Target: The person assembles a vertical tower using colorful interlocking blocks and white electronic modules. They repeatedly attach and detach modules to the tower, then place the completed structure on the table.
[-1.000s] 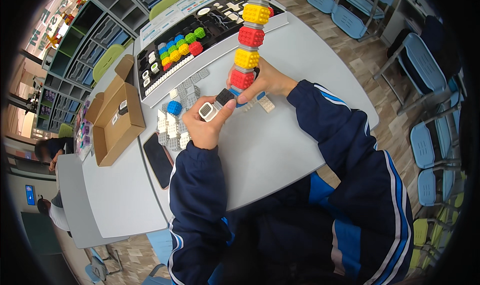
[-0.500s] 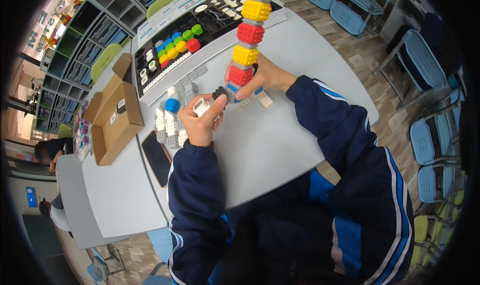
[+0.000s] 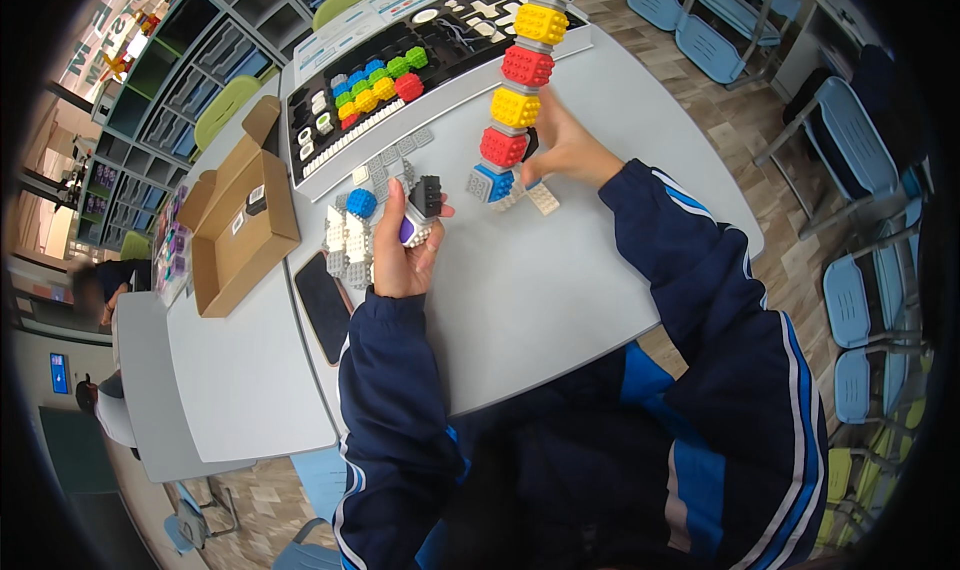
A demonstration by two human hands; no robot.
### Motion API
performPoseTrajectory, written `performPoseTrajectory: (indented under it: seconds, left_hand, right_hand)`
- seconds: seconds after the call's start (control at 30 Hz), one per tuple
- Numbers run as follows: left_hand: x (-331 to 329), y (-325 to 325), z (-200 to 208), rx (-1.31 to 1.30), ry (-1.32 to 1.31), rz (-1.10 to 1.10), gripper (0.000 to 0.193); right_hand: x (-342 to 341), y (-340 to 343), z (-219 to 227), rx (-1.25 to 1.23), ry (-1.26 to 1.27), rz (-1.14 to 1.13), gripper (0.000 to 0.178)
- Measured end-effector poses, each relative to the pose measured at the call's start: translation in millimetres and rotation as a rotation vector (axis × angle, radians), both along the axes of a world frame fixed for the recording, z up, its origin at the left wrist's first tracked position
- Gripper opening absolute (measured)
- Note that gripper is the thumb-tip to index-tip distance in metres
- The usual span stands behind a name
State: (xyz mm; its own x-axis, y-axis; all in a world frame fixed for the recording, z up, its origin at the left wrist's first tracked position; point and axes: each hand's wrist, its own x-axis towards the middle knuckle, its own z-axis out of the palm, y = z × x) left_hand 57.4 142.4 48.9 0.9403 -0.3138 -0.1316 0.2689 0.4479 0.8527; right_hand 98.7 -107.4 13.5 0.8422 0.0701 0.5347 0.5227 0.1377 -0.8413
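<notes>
Both hands busy: left hand (image 3: 400, 255) fingers grip black-white block (image 3: 422, 208); right hand (image 3: 566, 150) fingers steady block tower (image 3: 515, 105).

Stacked tower of knobbly plastic cube blocks (image 3: 518, 90): two yellow, two red, one blue, one white on top. Open brown cardboard box (image 3: 240, 225): one. Flat black tablet (image 3: 325, 305): one. Blue plastic chairs (image 3: 860, 140): several, not countable.

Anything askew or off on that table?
The tall block tower leans toward the top right rather than standing plumb, though the fisheye bends lines there. The right hand steadies its base; the left hand holds a small black and white block. Nothing looks spilled or broken.
</notes>
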Motion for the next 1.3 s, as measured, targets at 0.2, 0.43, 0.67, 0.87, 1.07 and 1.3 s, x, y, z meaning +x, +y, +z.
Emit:
performPoseTrajectory:
  seconds: [0.2, 0.43, 0.67, 0.87, 1.07, 1.3]
  left_hand:
    - [-24, -2, -2, 0.283, -0.210, 0.122, 0.054]
    - [-53, -12, -19, 0.557, -0.435, -0.072, 0.048]
    - [-55, -6, -47, 0.420, -0.387, -0.289, 0.055]
    - [-66, -4, -69, 0.204, -0.285, -0.212, 0.048]
    - [-69, -2, -58, 0.182, -0.270, -0.297, 0.049]
    - [-73, -10, -58, 0.189, -0.245, -0.242, 0.046]
  right_hand:
    - [-63, 7, -2, 0.271, -0.332, -0.459, 0.037]
    - [-112, 47, 0, -0.164, 0.294, 0.218, 0.030]
    - [-117, 51, -15, -0.153, 0.336, 0.362, 0.022]
    - [-115, 51, -6, -0.016, 0.581, 0.529, 0.021]
    - [-116, 49, 9, -0.008, 0.642, 0.568, 0.019]
    - [-114, 46, 13, -0.023, 0.657, 0.554, 0.016]
